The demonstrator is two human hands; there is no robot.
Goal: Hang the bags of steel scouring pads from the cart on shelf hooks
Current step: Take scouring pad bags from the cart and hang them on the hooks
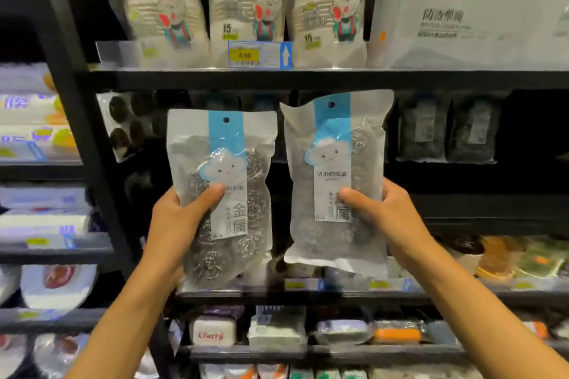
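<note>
Left grip (181,218): clasps left bag (224,194), held upright before the middle shelf (308,80) bay. Right grip (385,212): clasps right bag (335,175), slightly higher, just beside. Step, judged: presenting bags to hooks; hooks not discernible. Next: line right bag's hang hole (331,104) onto a hook.

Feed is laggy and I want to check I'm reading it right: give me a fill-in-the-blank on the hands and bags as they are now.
1. The left hand and right hand each grip ____ bag.
2. The right bag is held ____ than the left bag.
3. Each bag's top hole sits in a ____ strip.
4. The arrow on the price tag points ____.

Missing words: one; higher; blue; up.
</note>
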